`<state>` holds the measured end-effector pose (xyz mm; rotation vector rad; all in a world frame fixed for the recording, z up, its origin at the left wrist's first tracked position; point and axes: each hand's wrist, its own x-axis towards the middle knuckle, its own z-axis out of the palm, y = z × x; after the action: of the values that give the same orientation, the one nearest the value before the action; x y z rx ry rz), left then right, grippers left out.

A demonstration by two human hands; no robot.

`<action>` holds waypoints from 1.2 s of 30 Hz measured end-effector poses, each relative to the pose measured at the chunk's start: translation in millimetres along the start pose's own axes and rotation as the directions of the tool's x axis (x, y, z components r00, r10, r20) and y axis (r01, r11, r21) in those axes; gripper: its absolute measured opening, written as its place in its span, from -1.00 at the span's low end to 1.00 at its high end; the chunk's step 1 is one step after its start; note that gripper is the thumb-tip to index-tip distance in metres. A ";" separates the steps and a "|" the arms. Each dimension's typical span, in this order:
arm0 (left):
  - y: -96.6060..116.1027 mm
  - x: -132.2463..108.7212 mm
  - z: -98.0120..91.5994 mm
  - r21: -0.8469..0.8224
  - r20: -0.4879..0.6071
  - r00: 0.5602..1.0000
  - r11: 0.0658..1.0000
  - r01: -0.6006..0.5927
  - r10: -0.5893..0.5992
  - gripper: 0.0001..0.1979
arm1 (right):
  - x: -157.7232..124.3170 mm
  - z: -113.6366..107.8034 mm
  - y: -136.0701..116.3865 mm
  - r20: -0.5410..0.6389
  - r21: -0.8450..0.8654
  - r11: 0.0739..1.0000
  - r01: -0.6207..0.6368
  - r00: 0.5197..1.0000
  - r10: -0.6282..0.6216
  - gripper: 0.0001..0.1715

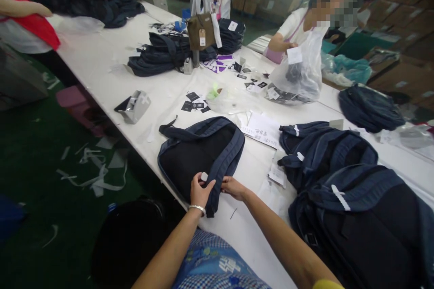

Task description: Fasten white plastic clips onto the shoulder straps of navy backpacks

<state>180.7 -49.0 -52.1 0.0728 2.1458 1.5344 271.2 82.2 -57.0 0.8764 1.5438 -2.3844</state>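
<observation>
A navy backpack (185, 165) lies on the white table in front of me, its black back panel and shoulder straps facing up. My left hand (201, 193) is closed at the inner edge of the right-hand shoulder strap (225, 156). Between its fingers shows a small white piece (204, 176), too small to make out fully. On the strap's outer edge, my right hand (233, 188) is closed with its fingertips at the fabric; some fingers are hidden. The other strap (190, 133) curves loosely across the top of the bag.
Several navy backpacks (369, 216) with white strips are piled at right. Handwritten cardboard (261, 131), black tags (196, 104) and a metal holder (135, 106) lie beyond my bag. A co-worker (291, 31) handles a clear plastic bag (301, 70). The table's left edge (149, 165) is close.
</observation>
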 end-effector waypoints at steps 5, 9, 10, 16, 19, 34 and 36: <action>-10.3 0.0 5.9 -0.307 0.116 0.977 0.929 0.208 -0.180 -0.42 | 1.8 -1.3 -3.0 0.014 -0.028 1.000 0.008 1.000 -0.008 -0.80; -11.6 1.2 5.2 -0.370 0.236 0.965 0.907 0.199 -0.115 -0.56 | -0.5 -4.4 -3.5 0.003 -0.069 0.997 0.018 1.000 -0.018 -0.77; -10.6 1.5 4.5 -0.358 0.229 0.967 0.914 0.189 -0.110 -0.58 | -2.2 -5.9 -2.9 -0.024 -0.121 0.992 0.018 0.999 -0.021 -0.76; -7.8 4.0 2.8 -0.293 0.198 0.978 0.948 0.124 -0.067 -0.65 | -23.2 -12.8 -4.2 -0.145 -0.269 0.954 0.136 0.973 -0.179 -0.68; -10.1 5.8 3.5 -0.288 0.184 0.981 0.951 0.115 -0.062 -0.65 | -34.5 -14.9 -10.6 -0.024 -0.131 0.979 0.157 0.987 -0.162 -0.57; -15.5 6.1 4.3 0.005 0.132 0.988 0.996 -0.086 0.085 -0.76 | -4.1 10.1 -7.6 -0.066 -0.579 0.735 0.352 0.879 -0.472 -0.76; -16.3 5.3 3.5 0.112 0.102 0.987 0.984 -0.136 0.125 -0.74 | 3.3 16.3 -4.0 -0.120 -0.529 0.805 0.267 0.916 -0.383 -0.73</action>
<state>181.4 -50.2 -69.6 0.3266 2.1921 1.4427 260.6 70.3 -51.1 0.8214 2.4366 -1.9381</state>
